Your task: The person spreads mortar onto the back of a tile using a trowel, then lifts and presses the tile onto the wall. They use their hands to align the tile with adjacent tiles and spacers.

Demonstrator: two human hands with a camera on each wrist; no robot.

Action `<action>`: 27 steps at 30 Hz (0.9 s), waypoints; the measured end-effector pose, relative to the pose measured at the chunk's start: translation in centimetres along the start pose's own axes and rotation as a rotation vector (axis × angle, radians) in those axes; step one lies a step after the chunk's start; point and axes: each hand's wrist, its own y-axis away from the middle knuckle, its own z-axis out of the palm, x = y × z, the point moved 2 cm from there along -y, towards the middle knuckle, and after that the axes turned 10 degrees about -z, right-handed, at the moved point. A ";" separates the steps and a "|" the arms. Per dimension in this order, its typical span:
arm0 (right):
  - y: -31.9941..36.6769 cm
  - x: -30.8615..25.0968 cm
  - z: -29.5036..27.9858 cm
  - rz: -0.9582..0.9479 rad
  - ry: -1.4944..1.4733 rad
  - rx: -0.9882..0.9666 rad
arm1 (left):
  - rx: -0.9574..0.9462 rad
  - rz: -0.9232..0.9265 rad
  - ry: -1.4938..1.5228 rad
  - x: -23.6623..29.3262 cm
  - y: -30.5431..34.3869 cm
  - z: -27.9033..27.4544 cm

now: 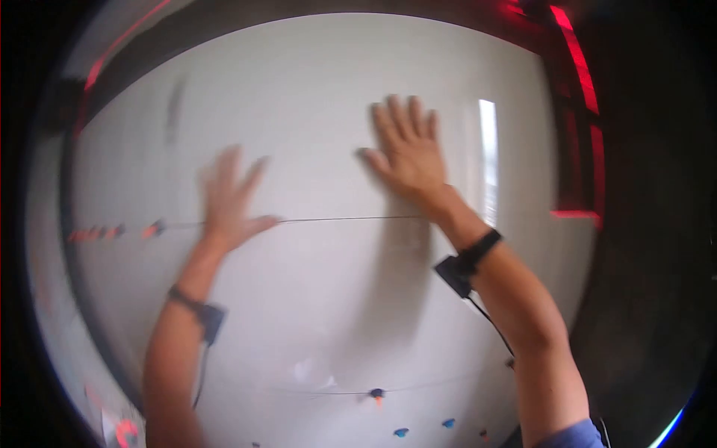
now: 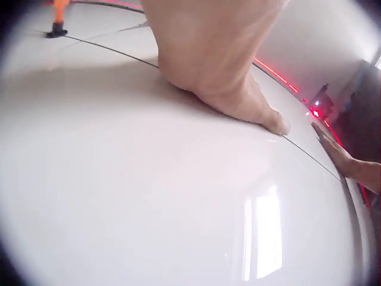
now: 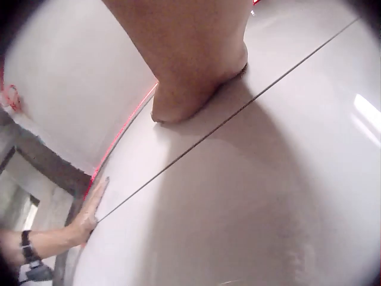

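Both hands lie against large, glossy white tiles with spread fingers and grip nothing. My left hand (image 1: 228, 198), blurred in the head view, sits over the dark thin joint (image 1: 336, 219) between two tiles, its thumb along that line. Farther right and higher, my right hand (image 1: 411, 153) rests on the upper tile (image 1: 299, 89), with its wrist over the joint. The left wrist view shows the heel of the left hand (image 2: 208, 65) low on the surface and the thumb tip at the joint. In the right wrist view the right hand's (image 3: 184, 83) fingers are mostly hidden.
Orange-and-black tile spacers (image 1: 153, 228) stand along the joint at the left. Another spacer (image 1: 376, 393) sits on a lower joint, near blue pieces (image 1: 401, 432). Red laser light (image 1: 575, 60) runs along the dark border at the right. Each wrist wears a strapped camera (image 1: 455, 275) with a cable.
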 end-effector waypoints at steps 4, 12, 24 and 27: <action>-6.1 -8.2 1.4 -0.075 0.027 0.046 | 0.076 0.096 0.034 -1.0 0.9 -1.2; -11.1 -12.4 0.3 -0.042 0.107 0.073 | 0.267 -0.055 0.079 -2.1 -1.9 -2.5; -11.0 -12.2 0.0 0.030 0.167 0.082 | 0.382 -0.067 0.183 1.4 -2.3 -2.8; -10.0 -9.5 -0.1 -0.022 0.196 0.148 | 0.436 -0.047 0.179 4.2 -2.9 -2.1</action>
